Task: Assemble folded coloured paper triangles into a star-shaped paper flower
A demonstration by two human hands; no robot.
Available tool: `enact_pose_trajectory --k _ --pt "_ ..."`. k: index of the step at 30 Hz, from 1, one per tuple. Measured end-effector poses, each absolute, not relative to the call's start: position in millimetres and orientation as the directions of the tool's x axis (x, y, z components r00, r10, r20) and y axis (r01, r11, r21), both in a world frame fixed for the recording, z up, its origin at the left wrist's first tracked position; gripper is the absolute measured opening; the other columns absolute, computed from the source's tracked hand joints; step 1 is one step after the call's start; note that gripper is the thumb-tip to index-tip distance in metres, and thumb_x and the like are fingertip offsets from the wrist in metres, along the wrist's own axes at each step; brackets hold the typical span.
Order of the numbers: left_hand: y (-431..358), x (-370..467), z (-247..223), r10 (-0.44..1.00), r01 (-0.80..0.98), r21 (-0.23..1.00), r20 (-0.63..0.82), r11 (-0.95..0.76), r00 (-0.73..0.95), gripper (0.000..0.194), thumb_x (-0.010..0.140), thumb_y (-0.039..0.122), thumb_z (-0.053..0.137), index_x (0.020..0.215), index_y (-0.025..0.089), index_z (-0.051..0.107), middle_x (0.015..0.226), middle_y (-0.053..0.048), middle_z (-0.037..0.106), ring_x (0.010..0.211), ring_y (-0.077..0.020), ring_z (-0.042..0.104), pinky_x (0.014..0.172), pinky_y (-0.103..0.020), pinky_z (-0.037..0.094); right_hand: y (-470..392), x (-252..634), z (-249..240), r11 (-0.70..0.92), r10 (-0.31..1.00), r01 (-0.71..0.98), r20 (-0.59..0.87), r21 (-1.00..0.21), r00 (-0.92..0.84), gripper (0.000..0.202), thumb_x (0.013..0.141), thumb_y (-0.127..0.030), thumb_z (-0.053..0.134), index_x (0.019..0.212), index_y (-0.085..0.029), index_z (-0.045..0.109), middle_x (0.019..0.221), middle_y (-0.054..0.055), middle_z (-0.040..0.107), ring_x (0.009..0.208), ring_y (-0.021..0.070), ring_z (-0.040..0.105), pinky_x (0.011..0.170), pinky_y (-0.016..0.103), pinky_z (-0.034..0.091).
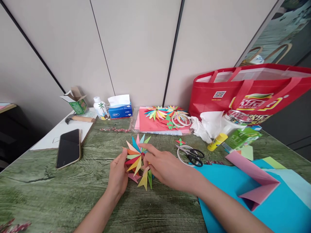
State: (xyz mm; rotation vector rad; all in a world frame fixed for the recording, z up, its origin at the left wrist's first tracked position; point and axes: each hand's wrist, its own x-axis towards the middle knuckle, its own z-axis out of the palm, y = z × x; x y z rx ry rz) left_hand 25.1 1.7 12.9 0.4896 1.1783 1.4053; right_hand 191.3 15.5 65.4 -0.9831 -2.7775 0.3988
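A multicoloured folded-paper star (134, 156) with many pointed rays is held above the green wood-grain table, near the middle. My left hand (119, 173) grips its left edge between thumb and fingers. From the right, my right hand (161, 166) reaches over it, its curled fingers at the reddish centre and its index finger extended across the upper rays. Yellow and green points (145, 179) hang below my right fingers; whether they belong to the same star I cannot tell. My right palm hides part of the star.
Scissors (191, 153) lie on a tape roll, with a glue stick (218, 141) behind. Blue paper (216, 184) and a folded pink sheet (259, 184) are at right. A phone (69, 149) and hammer (80, 119) lie left. Finished stars (156, 112) and a red bag (218, 85) stand behind.
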Motion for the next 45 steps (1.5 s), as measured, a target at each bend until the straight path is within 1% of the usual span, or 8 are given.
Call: enact_pose_trajectory --k 6,18,23,25,28,31,35,45 --pt "2 25 13 0.913 -0.487 0.858 -0.320 0.164 -0.254 0.033 0.060 0.044 0.069 0.065 0.012 0.064 0.055 -0.005 0.066 0.045 -0.0152 0.058 0.048 -0.026 0.045 17 193 67 0.729 0.656 0.597 0.093 -0.334 -0.749 0.009 0.086 -0.014 0.037 0.086 -0.016 0.046 0.134 0.011 0.035 0.077 0.0164 0.061 0.062 0.031 0.044" --pt "4 21 9 0.897 -0.528 0.834 -0.348 0.162 -0.274 0.030 0.060 0.040 0.069 0.067 0.011 0.063 0.058 -0.005 0.067 0.044 -0.0151 0.059 0.046 -0.026 0.046 18 196 69 0.707 0.674 0.564 0.164 -0.427 -0.721 0.014 0.084 -0.010 0.038 0.089 -0.017 0.048 0.128 0.009 0.044 0.096 0.0171 0.056 0.073 0.030 0.043" --pt "10 16 9 0.871 -0.559 0.816 -0.375 0.147 -0.318 0.020 0.070 0.032 0.062 0.070 0.011 0.063 0.062 -0.008 0.069 0.052 -0.0183 0.063 0.050 -0.028 0.050 30 200 70 0.649 0.745 0.594 0.239 -0.475 -0.623 0.020 0.082 -0.008 0.040 0.094 -0.017 0.052 0.112 0.007 0.055 0.086 0.0135 0.056 0.071 0.026 0.041" --pt "13 12 10 0.854 -0.572 0.811 -0.380 0.122 -0.356 0.018 0.076 0.027 0.057 0.071 0.011 0.063 0.064 -0.009 0.070 0.056 -0.0200 0.066 0.053 -0.029 0.051 37 204 68 0.607 0.786 0.659 0.208 -0.444 -0.583 0.018 0.082 -0.009 0.042 0.091 -0.017 0.055 0.094 0.005 0.060 0.078 0.0137 0.056 0.067 0.025 0.040" --pt "16 8 12 0.836 -0.584 0.808 -0.371 0.075 -0.405 0.017 0.079 0.022 0.052 0.071 0.011 0.063 0.064 -0.009 0.070 0.059 -0.0205 0.067 0.054 -0.028 0.052 43 206 61 0.607 0.766 0.707 0.030 -0.363 -0.642 0.018 0.082 -0.012 0.044 0.085 -0.017 0.062 0.082 0.005 0.062 0.076 0.0163 0.058 0.066 0.026 0.039" --pt "17 7 12 0.822 -0.601 0.797 -0.378 0.056 -0.425 0.016 0.079 0.018 0.051 0.070 0.011 0.062 0.064 -0.009 0.070 0.060 -0.0203 0.067 0.053 -0.026 0.052 43 202 48 0.681 0.658 0.620 -0.048 -0.390 -0.752 0.018 0.082 -0.016 0.048 0.088 -0.018 0.064 0.094 0.007 0.061 0.088 0.0187 0.058 0.073 0.028 0.041" --pt "18 8 12 0.812 -0.625 0.778 -0.402 0.059 -0.424 0.017 0.080 0.017 0.050 0.070 0.011 0.062 0.063 -0.008 0.069 0.057 -0.0187 0.067 0.052 -0.024 0.052 41 194 34 0.715 0.632 0.559 0.046 -0.420 -0.774 0.026 0.081 -0.010 0.045 0.103 -0.015 0.058 0.125 0.013 0.044 0.113 0.0220 0.045 0.090 0.034 0.038" --pt "16 9 13 0.810 -0.632 0.768 -0.435 0.105 -0.394 0.018 0.080 0.019 0.049 0.068 0.011 0.061 0.060 -0.009 0.069 0.054 -0.0177 0.066 0.050 -0.024 0.051 49 202 32 0.638 0.682 0.639 -0.070 -0.430 -0.728 0.029 0.075 -0.008 0.049 0.103 -0.015 0.056 0.106 0.011 0.051 0.092 0.0194 0.055 0.077 0.029 0.041"
